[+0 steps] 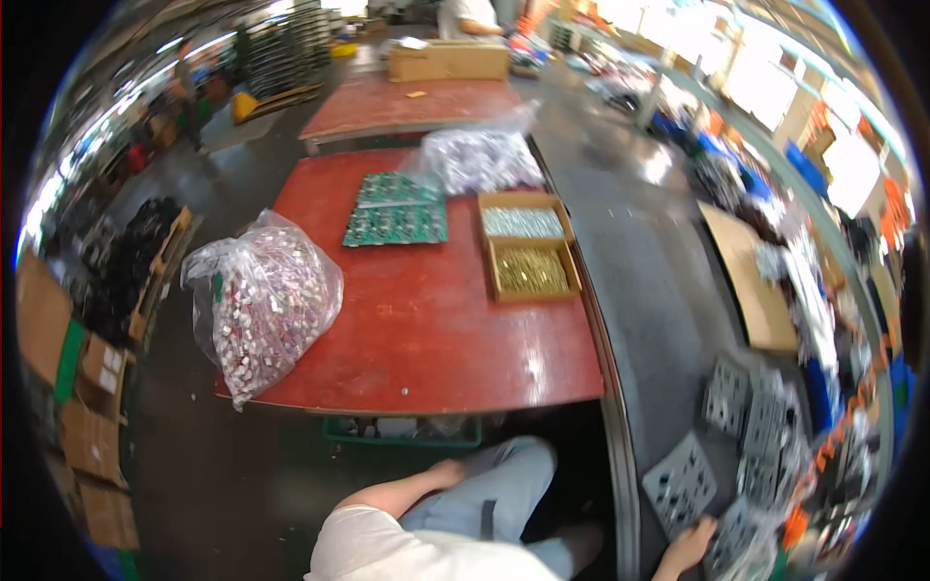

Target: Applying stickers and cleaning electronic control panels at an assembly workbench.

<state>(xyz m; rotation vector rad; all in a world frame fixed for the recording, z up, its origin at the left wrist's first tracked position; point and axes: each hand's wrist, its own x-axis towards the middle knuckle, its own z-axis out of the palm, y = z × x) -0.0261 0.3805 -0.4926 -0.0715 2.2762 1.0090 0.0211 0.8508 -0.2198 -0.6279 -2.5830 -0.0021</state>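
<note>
Pale blue trousers are closest, with the left hand by the leg, and I can't tell if its fingers are loose or curled. The right hand is down low on the right, by the corner of a grey plate full of holes, which lies flat on the dark side surface. I can't tell if those fingers grip it or just touch it. More grey plates lie just past it, some by loose clear wrap. If the wrap snags on a plate, a quick pull could drag others along and scratch them. Next comes the red table. A big bag of small white parts pokes over its left edge, so a bump could tip it off. The box of gold bits and the box of silver bits sit near the right edge, where an elbow might spill them. Green boards lie farther back, beside a puffy clear bag that could slide onto them if pushed
</note>
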